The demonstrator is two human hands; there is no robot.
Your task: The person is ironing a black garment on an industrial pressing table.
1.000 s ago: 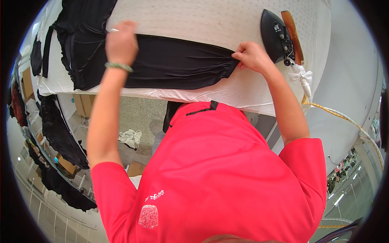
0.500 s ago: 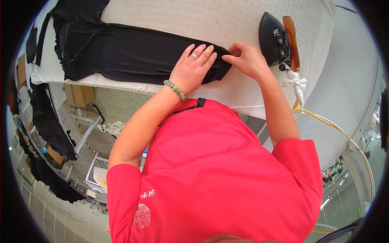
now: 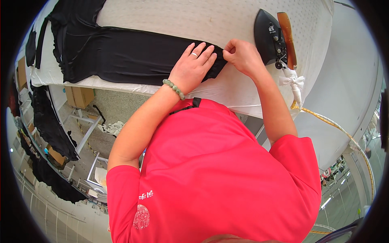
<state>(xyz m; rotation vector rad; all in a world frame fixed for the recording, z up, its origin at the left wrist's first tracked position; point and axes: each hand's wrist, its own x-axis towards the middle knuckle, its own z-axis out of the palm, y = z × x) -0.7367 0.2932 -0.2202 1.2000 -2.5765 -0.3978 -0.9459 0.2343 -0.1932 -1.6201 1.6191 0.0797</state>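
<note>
Garment of smooth black fabric [image 3: 129,52] lies flat on a white cloth-covered table [image 3: 170,16], one long section stretching rightward. The left hand [image 3: 192,68] spreads palm-down near its end, seemingly anchoring it while the right hand [image 3: 243,57] pinches the edge. A pointed black iron [image 3: 265,36] with brown handle rests beyond, clear of the fabric.

light: bright, diffuse | shadows: soft, faint | lamp strip [image 3: 326,203]: glows lower right | black garment [image 3: 129,54]: creases show dimly | rim: darkens to black, straight edges bend
</note>
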